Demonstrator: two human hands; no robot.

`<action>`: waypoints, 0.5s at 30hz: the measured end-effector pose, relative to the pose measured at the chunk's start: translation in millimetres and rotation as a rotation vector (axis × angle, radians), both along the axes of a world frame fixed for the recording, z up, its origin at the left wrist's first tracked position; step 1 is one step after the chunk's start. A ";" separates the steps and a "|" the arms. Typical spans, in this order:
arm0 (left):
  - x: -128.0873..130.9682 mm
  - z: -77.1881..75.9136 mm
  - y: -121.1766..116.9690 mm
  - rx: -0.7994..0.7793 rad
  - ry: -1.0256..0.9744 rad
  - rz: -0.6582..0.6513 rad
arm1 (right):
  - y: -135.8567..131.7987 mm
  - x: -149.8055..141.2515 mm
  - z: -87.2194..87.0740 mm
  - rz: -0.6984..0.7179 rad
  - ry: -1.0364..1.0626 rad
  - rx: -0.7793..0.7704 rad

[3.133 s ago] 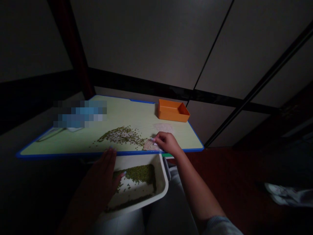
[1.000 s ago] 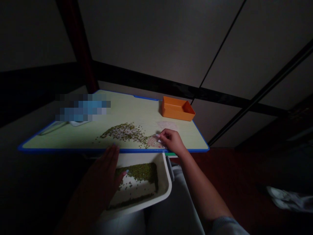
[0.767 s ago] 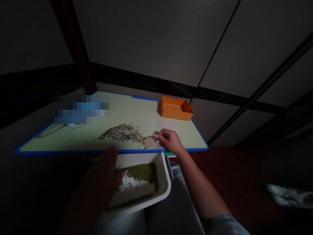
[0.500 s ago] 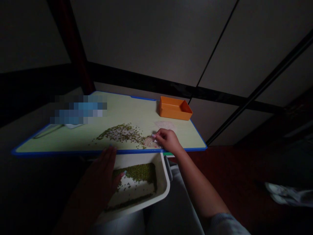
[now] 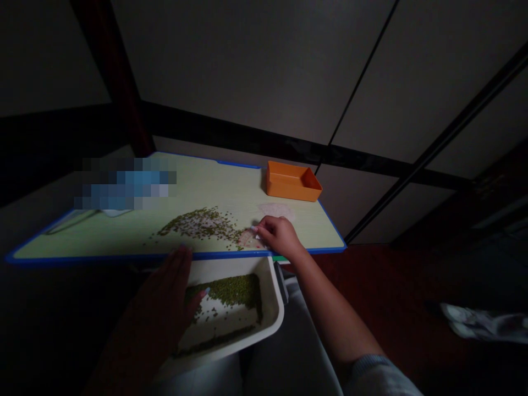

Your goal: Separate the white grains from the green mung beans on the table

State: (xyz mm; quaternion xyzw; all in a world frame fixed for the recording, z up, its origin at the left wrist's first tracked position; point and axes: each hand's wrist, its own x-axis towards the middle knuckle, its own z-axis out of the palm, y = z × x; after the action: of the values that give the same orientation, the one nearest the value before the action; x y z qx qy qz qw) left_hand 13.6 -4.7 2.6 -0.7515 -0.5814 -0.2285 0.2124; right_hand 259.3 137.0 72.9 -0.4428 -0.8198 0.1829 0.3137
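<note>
My right hand rests low over the small table, thumb and forefinger pinched together beside the right end of a loose spread of small green seeds or beans. Whatever lies between those fingertips is too small to make out. A few pale and reddish bits show just under them. My left hand, in shadow, is at the table's near edge with its fingers stretched and the thumb apart, holding nothing. It hangs over the left part of a white plastic tub, which contains more of the green seeds.
An orange open box stands at the table's back right. At the left lies a blurred-out bluish thing with a cord. Cabinet panels rise behind the table. A pale shoe shows on the dark red floor.
The whole view has shifted slightly, so everything sits a little further left. Both hands keep nearly the same pose and place over the table and tub.
</note>
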 end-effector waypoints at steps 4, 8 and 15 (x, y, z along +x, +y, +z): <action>-0.1 -1.4 0.4 -0.024 -0.017 0.014 | -1.0 -3.8 0.5 -0.005 -0.016 0.021; -2.2 -1.4 0.9 -0.036 -0.021 0.000 | 0.0 -5.0 -0.9 0.011 -0.002 0.002; -2.5 -0.4 0.0 -0.076 -0.046 -0.009 | 1.3 -4.2 -3.9 0.060 0.067 -0.086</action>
State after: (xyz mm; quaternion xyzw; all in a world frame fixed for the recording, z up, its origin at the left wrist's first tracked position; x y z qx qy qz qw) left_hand 11.1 -4.7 2.2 -0.7560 -0.5911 -0.2246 0.1692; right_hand 255.1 138.3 69.0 -0.4249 -0.8130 0.2421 0.3161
